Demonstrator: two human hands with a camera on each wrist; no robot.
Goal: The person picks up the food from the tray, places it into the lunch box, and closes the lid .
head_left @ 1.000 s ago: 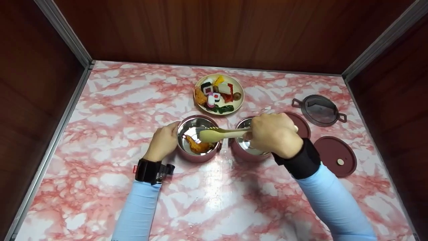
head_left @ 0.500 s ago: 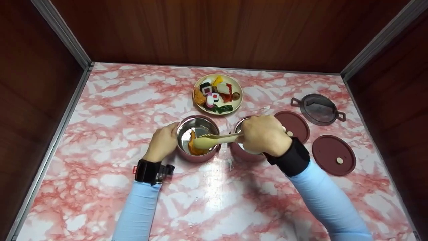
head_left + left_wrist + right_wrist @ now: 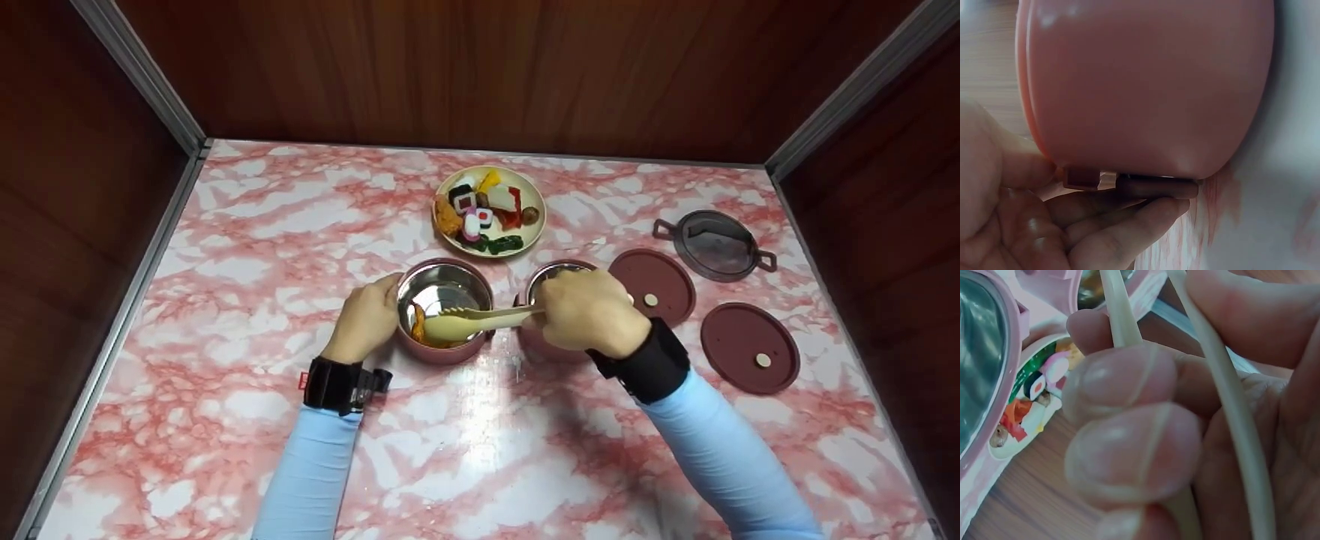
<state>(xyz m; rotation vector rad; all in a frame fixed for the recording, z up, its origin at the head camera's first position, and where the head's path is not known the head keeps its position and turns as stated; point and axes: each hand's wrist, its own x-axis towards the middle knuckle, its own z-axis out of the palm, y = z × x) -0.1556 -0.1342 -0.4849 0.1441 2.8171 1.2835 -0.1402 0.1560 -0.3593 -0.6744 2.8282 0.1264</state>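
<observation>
My left hand (image 3: 365, 319) grips the side handle of a pink pot (image 3: 448, 279) with a shiny steel inside. In the left wrist view the fingers curl under that handle (image 3: 1157, 187) and the thumb lies near the rim. A pair of beige tongs (image 3: 469, 324) is held in my right hand (image 3: 596, 311), its heads low inside this pot. Partly hidden by them, an orange-brown chicken drumstick (image 3: 418, 322) lies against the pot's left wall. The right wrist view shows fingers and thumb around the two tong arms (image 3: 1233, 405), which stand apart there. My right hand covers much of a second pink pot (image 3: 551, 351).
Behind the pots stands a cream plate (image 3: 531, 234) of toy food, including sushi, green pieces and a red strip. On the right lie two dark red lids, a nearer lid (image 3: 739, 341) and a farther lid (image 3: 651, 279). Beyond them is a grey see-through round piece (image 3: 716, 247) with two handles.
My right hand has moved left and lowered the tongs into the left pot. The drumstick has shifted from the pot's middle to its left wall. My left hand has stayed on the handle.
</observation>
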